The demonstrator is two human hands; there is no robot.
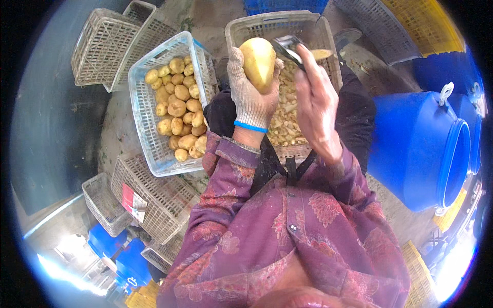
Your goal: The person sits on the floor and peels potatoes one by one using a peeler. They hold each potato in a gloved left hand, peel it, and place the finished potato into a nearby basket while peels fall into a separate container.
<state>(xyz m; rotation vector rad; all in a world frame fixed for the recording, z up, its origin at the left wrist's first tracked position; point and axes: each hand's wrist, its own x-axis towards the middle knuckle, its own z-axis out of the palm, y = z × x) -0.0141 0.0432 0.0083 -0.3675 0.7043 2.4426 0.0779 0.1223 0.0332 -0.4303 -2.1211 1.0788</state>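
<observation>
My left hand (252, 104), in a knitted glove with a blue cuff edge, grips a large pale-yellow potato (257, 63) that tapers towards me. Bare and slightly blurred, my right hand (317, 104) holds a dark-handled peeler (289, 48) just right of the potato. Whether its blade touches the skin I cannot tell. Behind the peeler is a pale, blurred strip or piece (321, 54). Below both hands, a plastic crate (283, 152) between my legs holds a layer of peelings (287, 127).
To the left, a light-blue plastic crate (144, 154) holds several whole potatoes (177, 107). Grey crates (104, 50) lean at the upper left, and another (154, 192) lies lower left. Large blue drums (408, 142) stand on the right. A yellow crate (427, 23) is at the upper right.
</observation>
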